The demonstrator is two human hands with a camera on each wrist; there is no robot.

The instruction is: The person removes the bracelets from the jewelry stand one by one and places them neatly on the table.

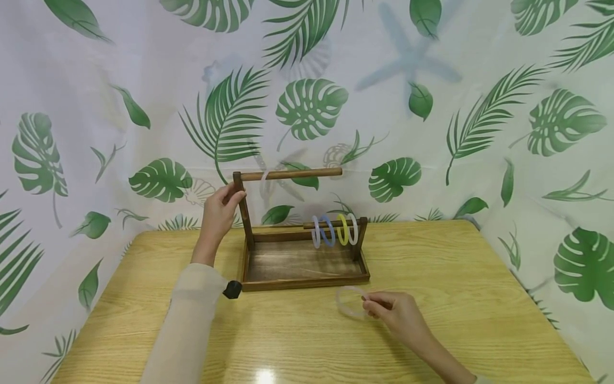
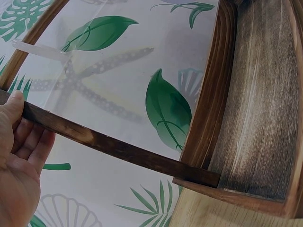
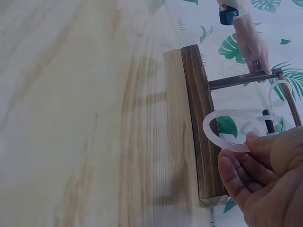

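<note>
Behind a wood-grained desk [image 1: 288, 346], pale cloth [image 1: 331, 53] printed with green leaves, starfish and shells. Just in front of the right end of a wooden tray [image 1: 302, 284], held up: one translucent whitish ring [image 3: 213, 138] — pinched between thumb and fingertips by the right grip [image 1: 398, 314], closed down to the band. On the short lower bar [image 1: 308, 225] behind, four more: one pale ring [image 1: 318, 237], one blue ring [image 1: 332, 232], one yellow ring [image 1: 346, 232], one white ring [image 1: 356, 229], left to right. On the long upper bar [image 1: 307, 173], one whitish ring — six in all. Clasped near the top by the left grip [image 1: 220, 208], thumb and fingers around it: one tall post [image 1: 245, 213]. At the left cuff, one small black object [image 1: 233, 289].
</note>
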